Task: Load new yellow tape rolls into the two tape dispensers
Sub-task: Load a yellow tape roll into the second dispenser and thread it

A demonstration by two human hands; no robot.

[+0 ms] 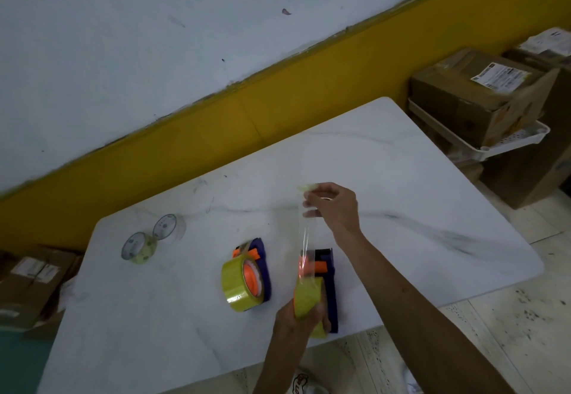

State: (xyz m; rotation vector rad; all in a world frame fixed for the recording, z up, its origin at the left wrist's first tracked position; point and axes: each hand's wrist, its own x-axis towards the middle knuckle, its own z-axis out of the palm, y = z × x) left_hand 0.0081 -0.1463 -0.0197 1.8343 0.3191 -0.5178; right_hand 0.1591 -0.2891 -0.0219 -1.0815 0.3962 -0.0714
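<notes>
A white marble-patterned bench (386,177) fills the middle of the view. At about 6 o'clock on it, the second yellow tape roll (306,299) is gripped by the left hand (301,316), its fingers wrapped around the roll's lower side. The roll sits against a dark blue tape dispenser with orange parts (329,282) that lies on the bench just to the roll's 3 o'clock.

From this roll a clear strip of tape (306,233) is drawn up toward 12 o'clock. Its free end is pinched by the right hand (335,208), the fingers closed narrowly on the tape's upper end, held above the bench surface.

At 9 o'clock from the held roll, just beside it but apart, a first yellow tape roll with an orange core (239,285) is seen mounted on another dark blue dispenser (262,267), which lies on its side on the bench.

Farther toward 9 o'clock, well apart from the dispensers, two nearly spent clear tape cores (153,237) rest on the bench, touching each other.

Brown cardboard boxes with white labels (482,93) are stacked beyond the bench at 2 o'clock, above a white perforated plastic tray (522,140). More cardboard boxes (31,282) stand at 9 o'clock beside the bench.
</notes>
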